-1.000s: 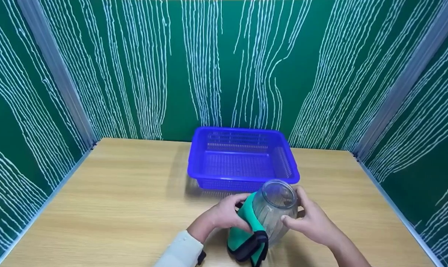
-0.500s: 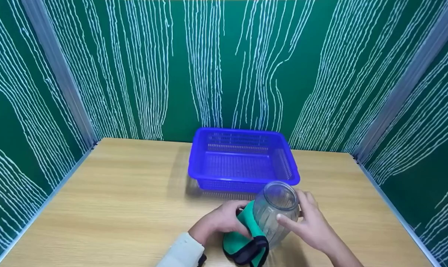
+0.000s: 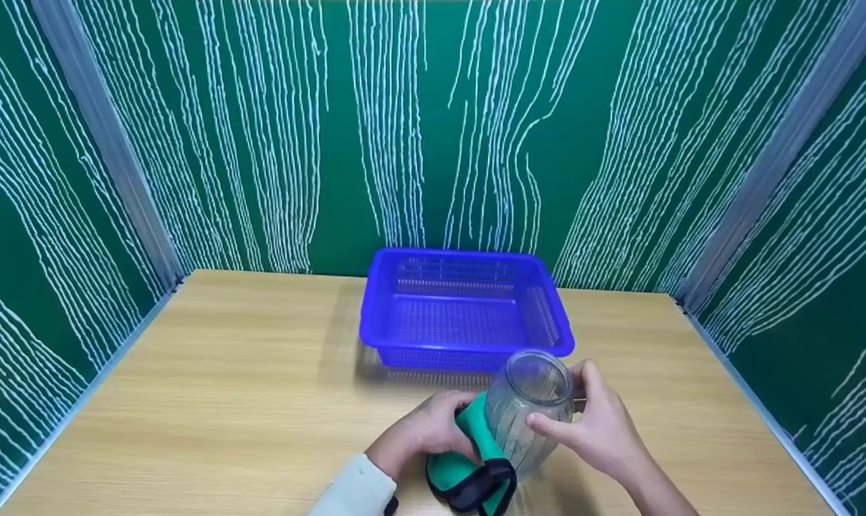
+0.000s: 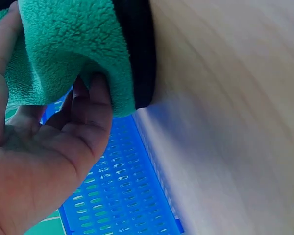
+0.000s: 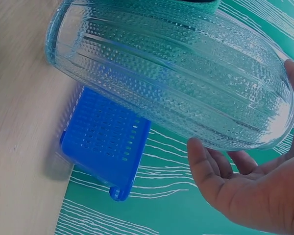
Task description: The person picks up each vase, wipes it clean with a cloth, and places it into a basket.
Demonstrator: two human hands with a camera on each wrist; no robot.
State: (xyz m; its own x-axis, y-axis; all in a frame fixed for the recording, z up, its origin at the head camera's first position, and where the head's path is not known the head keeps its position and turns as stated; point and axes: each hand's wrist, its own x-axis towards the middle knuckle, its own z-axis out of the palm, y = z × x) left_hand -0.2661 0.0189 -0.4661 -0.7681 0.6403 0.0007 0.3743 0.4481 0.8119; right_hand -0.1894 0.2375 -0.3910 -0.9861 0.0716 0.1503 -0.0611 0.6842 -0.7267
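In front of me a clear ribbed glass jar leans slightly, its round mouth facing up. My right hand holds it near the mouth, thumb on the near side and fingers at the far side. A fluffy green cloth with black edging lies against the jar's left side. My left hand grips this cloth; in the left wrist view, the fingertips curl under a fold of the cloth. The right wrist view shows the dimpled jar with fingertips at its upper end.
A blue plastic basket with slotted walls stands just beyond the jar, near the back edge of the wooden table. Green panels with white wavy lines enclose the table at the back and sides.
The cloth and my left hand have shifted a little down and left. My right thumb has slid slightly left across the jar, which stays nearly in place.
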